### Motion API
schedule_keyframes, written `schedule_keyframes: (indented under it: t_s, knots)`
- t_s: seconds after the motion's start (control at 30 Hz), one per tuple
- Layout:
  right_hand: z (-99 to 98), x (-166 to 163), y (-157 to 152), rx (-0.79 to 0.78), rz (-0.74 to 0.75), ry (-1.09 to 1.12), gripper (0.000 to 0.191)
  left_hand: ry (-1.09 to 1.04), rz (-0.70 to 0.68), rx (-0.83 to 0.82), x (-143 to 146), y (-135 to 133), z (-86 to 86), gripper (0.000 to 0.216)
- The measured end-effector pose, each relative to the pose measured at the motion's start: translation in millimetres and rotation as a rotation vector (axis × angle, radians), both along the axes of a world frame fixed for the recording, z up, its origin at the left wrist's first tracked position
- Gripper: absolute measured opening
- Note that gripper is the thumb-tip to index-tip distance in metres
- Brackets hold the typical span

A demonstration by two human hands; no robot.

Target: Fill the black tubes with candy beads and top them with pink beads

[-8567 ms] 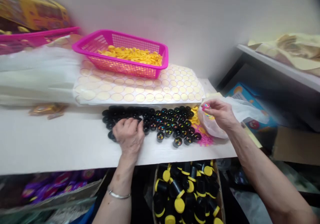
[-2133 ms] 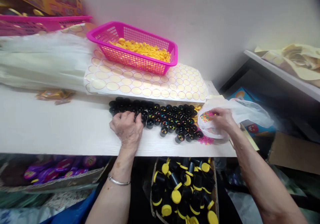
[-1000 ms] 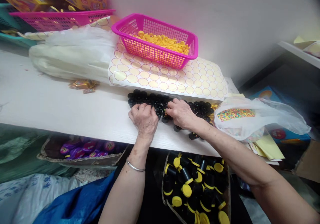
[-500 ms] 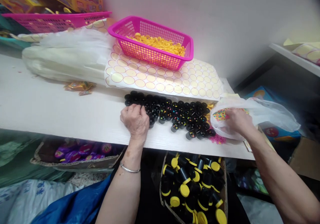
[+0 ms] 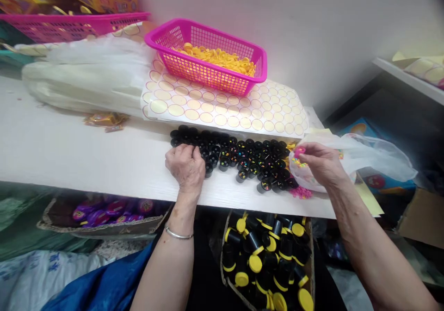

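Note:
Several small black open cups (image 5: 243, 163) stand packed together on the white table, many with coloured candy beads inside. My left hand (image 5: 186, 166) is curled closed against the left end of the group; its fingertips are hidden, so I cannot see what they grip. At the right, my right hand (image 5: 321, 160) pinches a small pink scoop-like cup (image 5: 299, 151) just above the mouth of a clear plastic bag (image 5: 373, 156). Coloured candy beads (image 5: 299, 163) show below the pink cup, at the bag's opening.
A pink basket (image 5: 208, 77) of yellow lids stands on sticker sheets (image 5: 222, 116) behind the cups. Pink bits (image 5: 301, 192) lie near the front edge. Below are a carton (image 5: 225, 274) of yellow-capped black containers and a box (image 5: 52, 218) of purple items.
My right hand has come out of the bag of beads and moved slightly left, with the pink cup now visible in its fingers. My left hand has stayed by the cups.

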State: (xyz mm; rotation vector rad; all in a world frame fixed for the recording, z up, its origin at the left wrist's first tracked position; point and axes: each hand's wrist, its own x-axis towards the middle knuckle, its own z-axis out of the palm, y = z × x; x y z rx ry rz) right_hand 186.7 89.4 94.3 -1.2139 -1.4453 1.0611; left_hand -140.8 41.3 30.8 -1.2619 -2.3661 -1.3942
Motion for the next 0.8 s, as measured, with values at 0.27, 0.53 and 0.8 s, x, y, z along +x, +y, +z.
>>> schedule_keyframes:
  t_s: [0.27,0.53,0.8]
  knots:
    - [4.2,-122,1,0.139,0.548,-0.380,0.011,0.031,-0.017,-0.019,5,-2,-0.1,0.013]
    - [1.0,-158,3,0.555,0.663,-1.195,0.021,0.024,-0.031,-0.025,6,-4,0.7,0.014]
    - [4.9,-152,7,0.474,0.635,-0.926,0.018,0.032,-0.036,-0.008,5,-3,-0.9,0.013]
